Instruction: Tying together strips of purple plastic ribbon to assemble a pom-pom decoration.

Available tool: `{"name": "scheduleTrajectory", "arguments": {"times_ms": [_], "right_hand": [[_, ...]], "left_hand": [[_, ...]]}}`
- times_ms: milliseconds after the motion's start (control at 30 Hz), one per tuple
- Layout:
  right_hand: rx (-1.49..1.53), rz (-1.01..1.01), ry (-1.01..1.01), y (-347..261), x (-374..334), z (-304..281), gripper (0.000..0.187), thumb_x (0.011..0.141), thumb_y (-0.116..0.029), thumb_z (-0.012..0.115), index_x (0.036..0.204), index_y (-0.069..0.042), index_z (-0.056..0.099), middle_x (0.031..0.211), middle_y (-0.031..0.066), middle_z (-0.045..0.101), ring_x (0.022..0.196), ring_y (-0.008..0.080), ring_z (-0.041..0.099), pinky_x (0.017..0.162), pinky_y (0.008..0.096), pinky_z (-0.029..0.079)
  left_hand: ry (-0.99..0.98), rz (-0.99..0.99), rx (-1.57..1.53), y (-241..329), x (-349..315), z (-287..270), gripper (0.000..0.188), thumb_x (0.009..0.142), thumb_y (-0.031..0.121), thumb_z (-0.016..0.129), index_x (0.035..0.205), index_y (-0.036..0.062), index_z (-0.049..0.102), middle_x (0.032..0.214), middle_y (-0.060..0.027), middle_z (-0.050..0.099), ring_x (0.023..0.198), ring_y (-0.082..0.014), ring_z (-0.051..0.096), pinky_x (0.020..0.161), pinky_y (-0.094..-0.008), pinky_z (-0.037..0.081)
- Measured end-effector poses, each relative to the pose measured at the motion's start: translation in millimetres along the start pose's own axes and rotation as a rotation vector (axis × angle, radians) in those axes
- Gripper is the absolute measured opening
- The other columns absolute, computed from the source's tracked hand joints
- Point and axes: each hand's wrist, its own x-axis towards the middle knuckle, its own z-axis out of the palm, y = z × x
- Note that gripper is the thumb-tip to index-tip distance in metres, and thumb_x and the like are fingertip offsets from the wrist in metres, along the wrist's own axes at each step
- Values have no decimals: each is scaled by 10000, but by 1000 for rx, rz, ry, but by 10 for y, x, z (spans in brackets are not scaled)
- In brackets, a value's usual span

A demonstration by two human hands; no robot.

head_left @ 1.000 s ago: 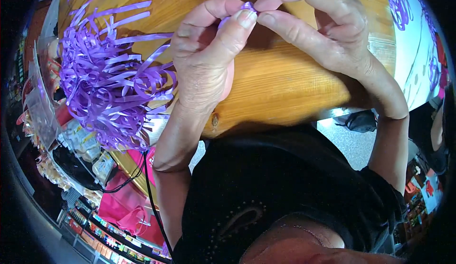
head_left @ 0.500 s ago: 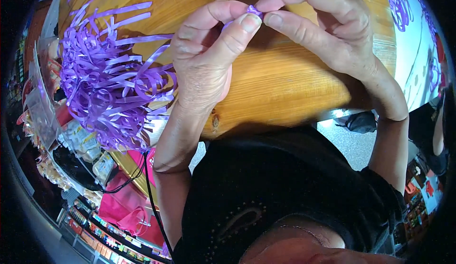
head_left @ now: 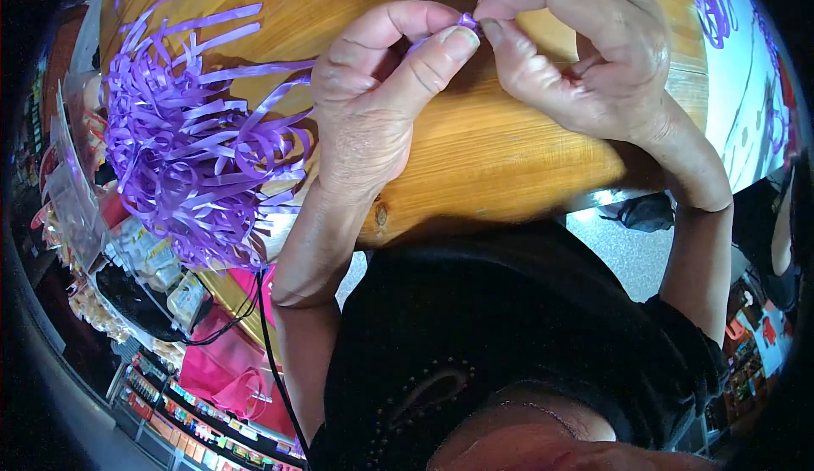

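Observation:
Between the thumb and forefinger of my left hand (head_left: 381, 89) is pinched a small folded bit of purple ribbon (head_left: 467, 21), its end poking out past the thumbnail. My right hand (head_left: 585, 55) meets it there, thumb and forefinger closed together at the ribbon's tip; the exact grip is partly hidden. A large heap of loose purple ribbon strips (head_left: 186, 140) lies at the left edge of the table, and some strips reach behind my left wrist.
A round wooden table (head_left: 483, 166) spreads beneath my hands. More purple ribbons (head_left: 710, 0) lie on a white surface (head_left: 738, 89) at the right. A black cable (head_left: 270, 344) hangs beside my left arm. Packaged goods (head_left: 153, 250) and a pink bag (head_left: 216, 369) are at lower left.
Both hands have shifted slightly to the right with the ribbon. My right thumb has bent and drawn in closer to the forefinger.

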Motion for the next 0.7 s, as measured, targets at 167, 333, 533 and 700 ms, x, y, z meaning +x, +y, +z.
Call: {"name": "scheduleTrajectory", "arguments": {"times_ms": [167,333,533,700], "right_hand": [[-76,-177,15,164,-33,39,130,663,31,667,757,-20,593,742,89,579,651,211,564,579,290,443],[-32,-180,-6,211,-36,33,104,696,14,660,770,-23,598,751,88,592,683,211,575,622,281,458],[13,-4,-56,92,-21,-25,116,716,-1,670,811,-13,604,792,94,601,708,190,576,631,276,457],[50,-127,37,197,-74,49,134,736,-20,687,850,-7,619,850,106,605,723,175,574,633,263,454]], "left_hand": [[2,-10,-15,14,5,27,151,802,8,681,947,35,645,860,9,638,761,-32,549,670,-161,442],[7,-39,-36,3,19,-9,148,804,5,678,946,33,645,856,13,635,760,-31,548,667,-159,440],[27,-45,-31,11,12,-40,147,805,5,676,946,34,645,851,16,631,755,-32,547,669,-158,439],[34,-13,-77,-2,19,-32,149,808,0,670,952,27,642,857,11,632,765,-38,552,683,-163,440]]}}
